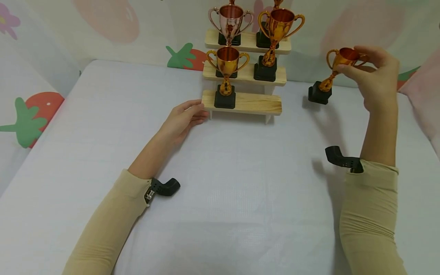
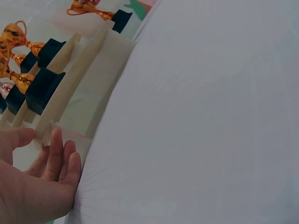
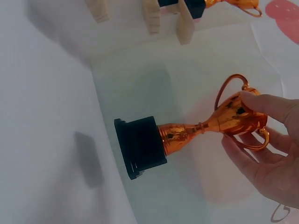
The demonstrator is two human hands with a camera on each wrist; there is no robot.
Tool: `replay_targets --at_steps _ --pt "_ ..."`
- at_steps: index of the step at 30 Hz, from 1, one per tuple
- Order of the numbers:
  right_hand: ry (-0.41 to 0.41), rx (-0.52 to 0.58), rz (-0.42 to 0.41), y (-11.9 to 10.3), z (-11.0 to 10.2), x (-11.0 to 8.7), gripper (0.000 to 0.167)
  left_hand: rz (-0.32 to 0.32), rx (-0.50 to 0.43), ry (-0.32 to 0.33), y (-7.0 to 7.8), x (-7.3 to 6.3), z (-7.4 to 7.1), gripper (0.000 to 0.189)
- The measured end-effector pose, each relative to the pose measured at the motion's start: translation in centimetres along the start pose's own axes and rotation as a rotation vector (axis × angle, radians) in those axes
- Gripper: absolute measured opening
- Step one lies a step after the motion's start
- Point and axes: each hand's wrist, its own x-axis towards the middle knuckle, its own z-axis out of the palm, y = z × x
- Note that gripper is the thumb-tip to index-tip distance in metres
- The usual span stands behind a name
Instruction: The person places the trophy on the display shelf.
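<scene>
My right hand [image 1: 379,78] grips a small gold trophy cup [image 1: 345,57] by its bowl, thumb on one side and fingers on the other. The cup is tilted, its black base [image 3: 142,147] lowest, and a shadow falls on the cloth below it. At the left end of the lowest step of a wooden tiered stand [image 1: 258,103], my left hand [image 1: 180,121] pinches the board's end between thumb and fingers. A gold trophy [image 1: 227,65] stands on the left of that lowest step. Another gold trophy [image 1: 269,57] occupies the right of the middle step.
A rose-coloured trophy [image 1: 231,21] stands on the upper step, and further trophies are partly hidden or cut off at the top. White cloth [image 1: 240,172] covers the table. Behind it hangs a backdrop printed with strawberries [image 1: 187,57]. A pink surface [image 1: 421,95] borders the right side.
</scene>
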Motion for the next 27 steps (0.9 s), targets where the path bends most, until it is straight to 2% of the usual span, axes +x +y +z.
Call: replay_targets --at_steps 5,12,27 --pt "-0.022 0.002 -0.019 -0.3 0.5 -0.3 0.057 -0.003 -0.002 0.002 0.0 0.0 0.0 0.048" --pt "-0.051 0.024 -0.033 -1.0 1.1 -1.0 0.053 0.0 0.002 -0.003 -0.1 0.1 0.0 0.048" --pt "-0.069 -0.016 -0.037 -2.4 1.8 -2.2 0.055 0.002 -0.004 -0.007 -0.1 0.1 -0.1 0.049"
